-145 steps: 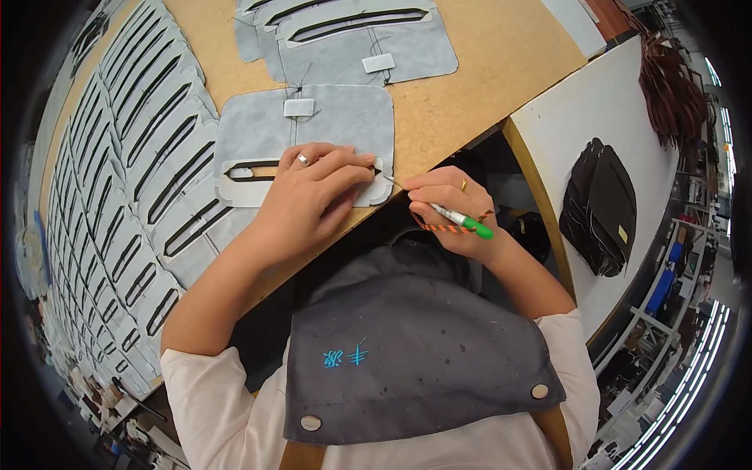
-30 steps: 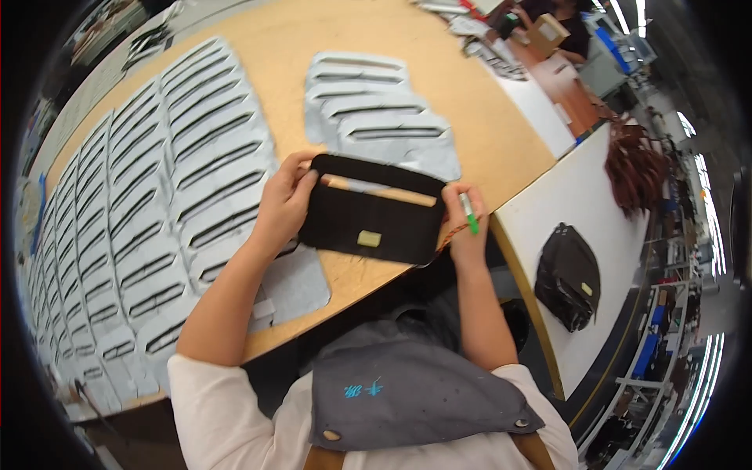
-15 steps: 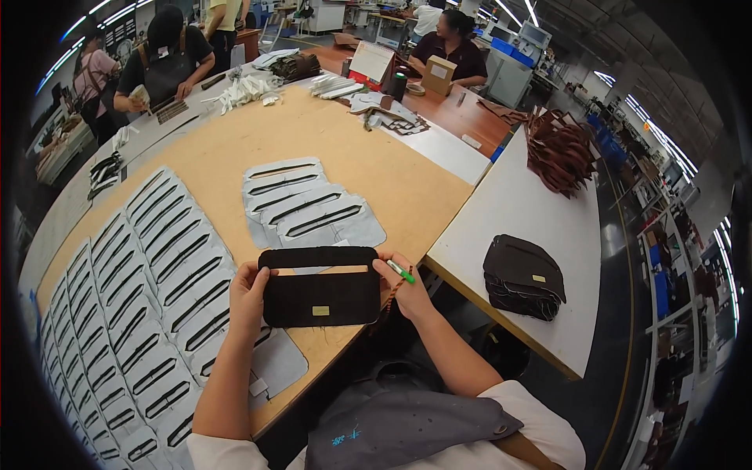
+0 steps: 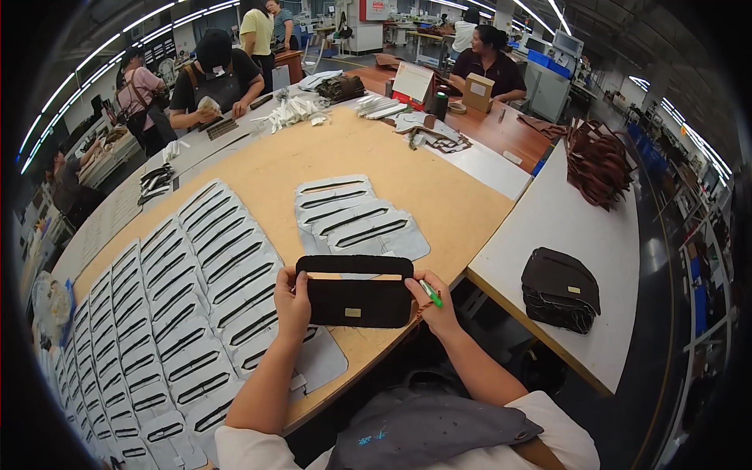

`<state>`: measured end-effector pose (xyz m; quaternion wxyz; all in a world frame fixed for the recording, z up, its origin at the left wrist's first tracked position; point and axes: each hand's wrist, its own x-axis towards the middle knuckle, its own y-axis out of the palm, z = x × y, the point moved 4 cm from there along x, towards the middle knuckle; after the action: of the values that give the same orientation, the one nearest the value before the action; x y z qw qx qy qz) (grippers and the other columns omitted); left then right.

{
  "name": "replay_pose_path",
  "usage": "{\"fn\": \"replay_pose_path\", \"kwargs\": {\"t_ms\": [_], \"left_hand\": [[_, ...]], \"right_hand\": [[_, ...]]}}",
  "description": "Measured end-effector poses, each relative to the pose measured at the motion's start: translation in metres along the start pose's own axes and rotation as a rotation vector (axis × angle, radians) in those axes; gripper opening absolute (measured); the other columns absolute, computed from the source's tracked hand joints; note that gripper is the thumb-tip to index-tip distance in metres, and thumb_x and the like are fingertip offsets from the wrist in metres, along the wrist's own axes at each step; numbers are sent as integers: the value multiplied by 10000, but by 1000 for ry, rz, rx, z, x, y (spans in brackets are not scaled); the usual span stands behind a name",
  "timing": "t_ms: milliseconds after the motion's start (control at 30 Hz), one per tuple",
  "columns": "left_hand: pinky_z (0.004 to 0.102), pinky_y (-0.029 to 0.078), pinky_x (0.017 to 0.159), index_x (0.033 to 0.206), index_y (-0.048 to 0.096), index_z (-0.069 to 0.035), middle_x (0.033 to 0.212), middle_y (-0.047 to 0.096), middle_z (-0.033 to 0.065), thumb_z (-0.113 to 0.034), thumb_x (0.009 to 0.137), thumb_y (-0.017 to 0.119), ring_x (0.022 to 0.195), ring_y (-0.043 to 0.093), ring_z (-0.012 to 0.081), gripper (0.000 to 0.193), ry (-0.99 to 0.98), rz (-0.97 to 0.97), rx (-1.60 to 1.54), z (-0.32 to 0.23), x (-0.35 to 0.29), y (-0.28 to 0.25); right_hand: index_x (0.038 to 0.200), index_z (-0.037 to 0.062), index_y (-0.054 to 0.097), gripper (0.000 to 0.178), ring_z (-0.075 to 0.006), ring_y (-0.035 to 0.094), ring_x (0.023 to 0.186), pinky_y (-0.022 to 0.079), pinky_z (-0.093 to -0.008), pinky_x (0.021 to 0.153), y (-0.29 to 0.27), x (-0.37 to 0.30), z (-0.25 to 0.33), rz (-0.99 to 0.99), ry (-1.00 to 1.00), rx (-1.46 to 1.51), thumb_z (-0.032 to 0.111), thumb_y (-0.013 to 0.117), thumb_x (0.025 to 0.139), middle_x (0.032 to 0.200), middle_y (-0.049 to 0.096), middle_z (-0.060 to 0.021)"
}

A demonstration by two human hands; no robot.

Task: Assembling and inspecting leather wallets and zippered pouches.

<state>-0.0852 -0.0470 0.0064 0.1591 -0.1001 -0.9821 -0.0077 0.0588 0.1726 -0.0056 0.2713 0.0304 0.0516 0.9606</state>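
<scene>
A person seated at a wide wooden worktop (image 4: 392,157) holds a black rectangular panel (image 4: 356,291) up in front of the chest, just above the worktop's near edge. The panel is dark and flat, with rounded corners, a long narrow slot near its top edge through which the pale worktop shows, and a small metal tag low in the middle. The left hand (image 4: 292,301) has its grip clenched on the panel's left end, thumb on the front. The right hand (image 4: 433,307) grips the right end, and a green pen (image 4: 430,293) is tucked between its fingers.

No boxes or trays lie near the hands. On the worktop to the left, many grey slotted pieces (image 4: 172,313) lie in overlapping rows. A smaller pile of the same grey pieces (image 4: 352,215) sits just beyond the panel. On the white table (image 4: 580,227) to the right rests a stack of dark pouches (image 4: 560,290), with a bundle of brown straps (image 4: 595,160) further back. Other people work at the far end.
</scene>
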Motion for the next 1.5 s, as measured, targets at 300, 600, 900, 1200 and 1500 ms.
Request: {"fn": "replay_pose_path", "kwargs": {"t_ms": [300, 600, 900, 1200, 1500], "left_hand": [[210, 417, 738, 950, 521, -33, 848, 590, 23, -96, 957, 500, 789, 529, 72, 66, -111, 25, -143, -4, -5, 6], [291, 496, 812, 1236, 431, -24, 1032, 588, 85, -132, 969, 472, 873, 591, 145, 291, -98, 198, -126, 6, -4, 14], [287, 482, 852, 1205, 493, -25, 1070, 574, 93, -118, 988, 418, 878, 582, 132, 248, -76, 165, -16, 9, 3, -8], [273, 462, 841, 1146, 534, -5, 1037, 601, 98, -112, 980, 446, 889, 578, 130, 217, 22, 276, 181, -24, -4, 9], [327, 431, 897, 1125, 557, -14, 1102, 578, 115, -54, 853, 597, 1030, 555, 269, 279, 410, 825, 713, -42, 3, 103]], "right_hand": [[904, 22, 563, 141, -3, 376, 565, 300, -185, 489, 0, -5, 14, -126, -258, -212, 161, 577, 926, 650, 452, 71], [922, 4, 546, 60, -142, 509, 574, 432, -263, 549, -24, -16, 63, -427, -677, -471, 29, 588, 887, 677, 542, -96], [959, 15, 599, 115, -137, 586, 763, 459, -258, 710, -146, -37, 157, -776, -721, -654, 115, 589, 904, 824, 621, -89], [1057, 44, 633, 247, -107, 615, 640, 470, -233, 558, -373, -124, 136, -1099, -48, -768, 241, 606, 911, 836, 647, -84], [1064, -46, 617, 361, -115, 581, 567, 449, -233, 538, -239, -145, 181, -903, -367, -719, 273, 478, 967, 898, 658, -138]]}}
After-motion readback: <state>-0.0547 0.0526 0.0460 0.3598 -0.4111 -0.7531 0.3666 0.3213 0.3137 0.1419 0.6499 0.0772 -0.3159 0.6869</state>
